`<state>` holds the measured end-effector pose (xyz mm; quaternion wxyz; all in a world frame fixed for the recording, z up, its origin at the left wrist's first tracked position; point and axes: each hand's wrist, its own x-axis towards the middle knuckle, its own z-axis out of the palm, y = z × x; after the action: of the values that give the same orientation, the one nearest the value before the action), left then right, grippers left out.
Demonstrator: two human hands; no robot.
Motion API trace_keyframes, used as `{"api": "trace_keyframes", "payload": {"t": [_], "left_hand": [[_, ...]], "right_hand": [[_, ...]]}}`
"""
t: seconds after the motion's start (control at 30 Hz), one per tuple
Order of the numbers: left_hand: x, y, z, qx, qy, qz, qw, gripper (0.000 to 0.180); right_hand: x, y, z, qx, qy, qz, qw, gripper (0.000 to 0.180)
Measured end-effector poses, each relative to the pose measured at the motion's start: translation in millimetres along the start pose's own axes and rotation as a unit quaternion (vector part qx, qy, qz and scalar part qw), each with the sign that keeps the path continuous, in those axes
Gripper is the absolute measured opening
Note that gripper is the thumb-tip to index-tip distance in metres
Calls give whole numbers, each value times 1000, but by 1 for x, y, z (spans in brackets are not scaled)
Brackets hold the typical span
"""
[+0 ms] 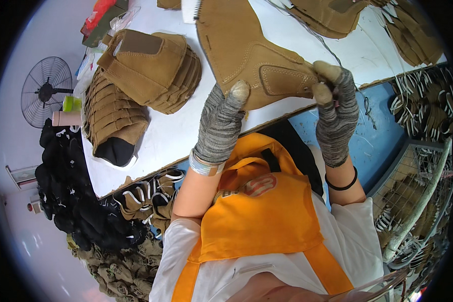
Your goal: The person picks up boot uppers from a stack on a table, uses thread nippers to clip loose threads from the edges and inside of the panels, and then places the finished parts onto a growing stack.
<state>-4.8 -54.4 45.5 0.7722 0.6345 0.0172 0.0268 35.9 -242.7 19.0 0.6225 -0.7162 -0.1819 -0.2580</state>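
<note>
Head view: tan boot upper (246, 45) held up over the white desk (181, 131), clear of it, between both gloved hands. Looks light and floppy: suede-like panels stitched together, soft enough to sag wherever unsupported, though stiffer, by the look of it, along the seams and at the padded patch near the lower right corner. Not fragile, not slippery; napped surface should grip well against knit gloves. Best taken at the lower edge and the stitched corner, where layers double up, rather than mid-panel where it would fold.

Left hand (221, 123): closed in a pinch on the lower edge, thumb tip pressed on the front face, fingers hidden behind. Right hand (337, 113): likewise pinched on the right corner beside the padded patch, thumb and forefinger tips showing on the front, the rest curled behind. Hands apart, one at each end of the lower edge, keeping the piece spread.

Around: stack of similar uppers (151, 65) on the desk to the left, more piled at the far right edge (332, 15). Further left, off the desk, a fan (45, 90) and a heap of black pieces (70, 196). Wire basket (418, 201) of tan pieces with white laces at lower right. Orange apron (261, 211) below the hands.
</note>
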Motion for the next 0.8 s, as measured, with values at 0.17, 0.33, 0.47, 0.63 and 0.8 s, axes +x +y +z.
{"api": "trace_keyframes", "payload": {"t": [0.17, 0.33, 0.47, 0.63, 0.8], "left_hand": [[2, 3, 8, -219, -19, 8, 975, 56], [8, -3, 10, -303, -22, -20, 952, 60], [7, -10, 4, -359, -62, -42, 930, 61], [5, -13, -8, -375, -24, -87, 923, 52], [0, -9, -9, -401, -29, -105, 910, 47]], "right_hand": [[6, 1, -11, 112, 33, 164, 980, 39], [8, 10, -17, 79, 12, 144, 986, 50], [20, 9, -31, 94, -68, 132, 984, 43], [33, -5, -31, 48, -117, -34, 991, 34], [38, -8, -29, 101, -187, -7, 977, 35]]}}
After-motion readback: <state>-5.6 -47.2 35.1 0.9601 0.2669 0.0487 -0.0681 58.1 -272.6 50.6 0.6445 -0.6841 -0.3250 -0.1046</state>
